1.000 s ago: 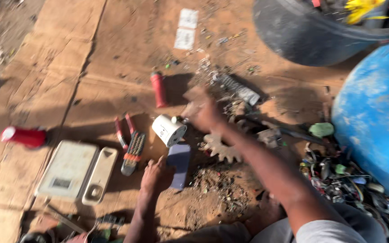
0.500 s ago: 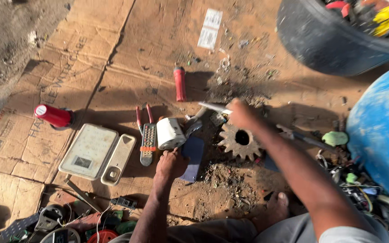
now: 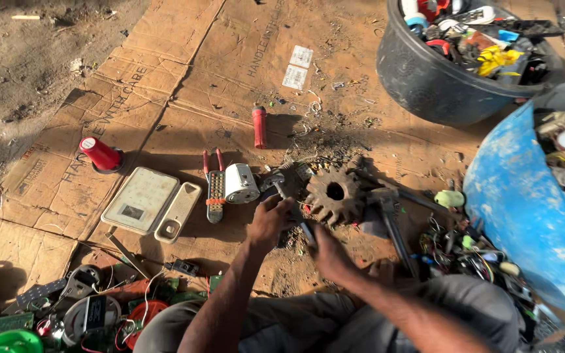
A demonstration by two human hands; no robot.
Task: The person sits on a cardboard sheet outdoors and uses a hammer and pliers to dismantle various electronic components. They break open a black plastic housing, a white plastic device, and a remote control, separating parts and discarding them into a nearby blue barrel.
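Both hands, L hand & R hand, grip metal tool nr gear.

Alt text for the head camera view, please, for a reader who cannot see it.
Both of a person's hands, left hand and right hand, meet over a small dark object on flattened cardboard on the ground. Beside them lie a rusty toothed gear, a white cylinder and red-handled pliers; a black tub of scrap parts stands farther off.

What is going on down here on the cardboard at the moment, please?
A person sits on flattened cardboard amid scrap electronics. Both hands, left hand and right hand, meet on a small metal tool beside a rusty toothed gear. A white cylindrical part and a remote control lie just left.
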